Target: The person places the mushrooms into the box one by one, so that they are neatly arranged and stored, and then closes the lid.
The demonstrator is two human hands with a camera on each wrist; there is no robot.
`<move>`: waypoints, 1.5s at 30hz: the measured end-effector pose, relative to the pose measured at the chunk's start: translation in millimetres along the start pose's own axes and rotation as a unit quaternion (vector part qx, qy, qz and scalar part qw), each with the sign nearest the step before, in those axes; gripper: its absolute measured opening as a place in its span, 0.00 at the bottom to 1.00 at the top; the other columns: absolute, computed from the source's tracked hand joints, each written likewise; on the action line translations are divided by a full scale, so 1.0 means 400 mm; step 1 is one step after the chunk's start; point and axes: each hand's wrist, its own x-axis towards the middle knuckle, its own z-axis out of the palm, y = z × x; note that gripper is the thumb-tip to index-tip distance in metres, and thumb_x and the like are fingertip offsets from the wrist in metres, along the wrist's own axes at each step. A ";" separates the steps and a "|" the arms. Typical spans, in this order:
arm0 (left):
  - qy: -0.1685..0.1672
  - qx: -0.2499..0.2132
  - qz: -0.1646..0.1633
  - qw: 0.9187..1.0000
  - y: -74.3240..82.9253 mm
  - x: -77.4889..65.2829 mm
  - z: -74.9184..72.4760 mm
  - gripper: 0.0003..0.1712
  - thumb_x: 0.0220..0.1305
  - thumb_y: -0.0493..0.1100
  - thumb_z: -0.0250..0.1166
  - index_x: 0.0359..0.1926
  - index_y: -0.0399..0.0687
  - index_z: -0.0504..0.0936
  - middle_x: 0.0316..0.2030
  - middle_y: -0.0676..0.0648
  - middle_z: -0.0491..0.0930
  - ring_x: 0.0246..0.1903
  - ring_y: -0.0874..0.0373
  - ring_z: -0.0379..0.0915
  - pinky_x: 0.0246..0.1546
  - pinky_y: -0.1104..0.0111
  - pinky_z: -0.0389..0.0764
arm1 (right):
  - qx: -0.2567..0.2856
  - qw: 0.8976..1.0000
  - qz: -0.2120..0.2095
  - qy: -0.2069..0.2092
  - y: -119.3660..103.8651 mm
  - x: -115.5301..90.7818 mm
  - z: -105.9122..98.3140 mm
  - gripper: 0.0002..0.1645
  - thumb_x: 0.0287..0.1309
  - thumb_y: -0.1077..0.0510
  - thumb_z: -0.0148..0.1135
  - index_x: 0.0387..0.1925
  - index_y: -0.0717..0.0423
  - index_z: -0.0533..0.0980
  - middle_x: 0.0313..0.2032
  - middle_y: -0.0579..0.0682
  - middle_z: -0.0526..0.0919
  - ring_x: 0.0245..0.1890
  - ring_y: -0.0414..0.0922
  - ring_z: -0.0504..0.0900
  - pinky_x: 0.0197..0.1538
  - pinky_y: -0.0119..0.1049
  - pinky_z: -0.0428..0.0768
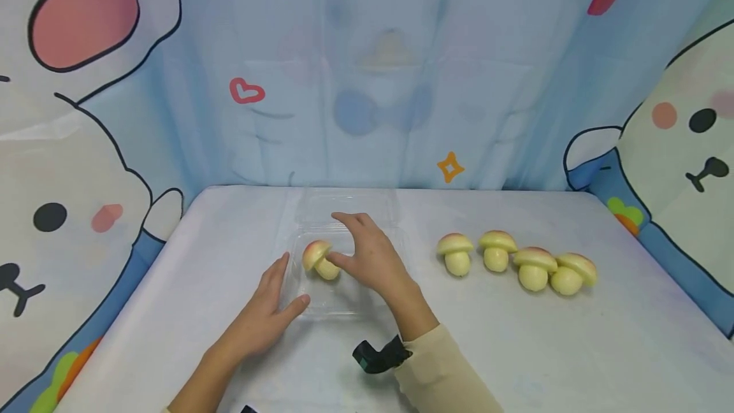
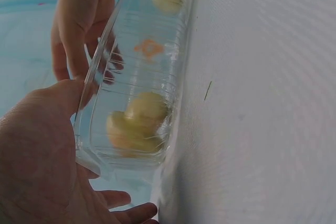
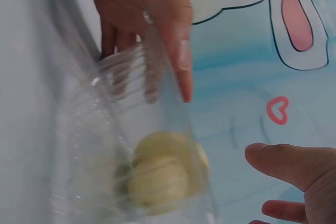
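Observation:
A clear plastic clamshell box lies on the table with its lid folded back. Inside it, a toy mushroom with a yellow-green stem and a reddish cap lies tilted toward the left side. My left hand is at the box's near left corner, thumb at the near rim and fingers stretched along the left wall. Above the right part of the box is my right hand, fingers spread and thumb apart, holding nothing. In the right wrist view, the mushroom shows through the plastic, apart from the right thumb.
Several similar mushrooms stand in a loose row right of the box, among them a leftmost one and a rightmost one touching its neighbour. A white cloth covers the table. A printed blue curtain hangs behind it.

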 end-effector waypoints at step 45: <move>0.003 -0.014 0.015 1.000 0.000 -0.007 0.000 0.53 0.75 0.62 0.58 0.84 0.46 0.39 0.82 0.36 0.41 0.81 0.35 0.40 0.76 0.36 0.49 | 0.041 0.979 0.181 0.090 0.161 -0.075 -0.249 0.42 0.66 0.52 0.66 0.77 0.55 0.63 0.74 0.66 0.62 0.74 0.64 0.63 0.73 0.63 0.64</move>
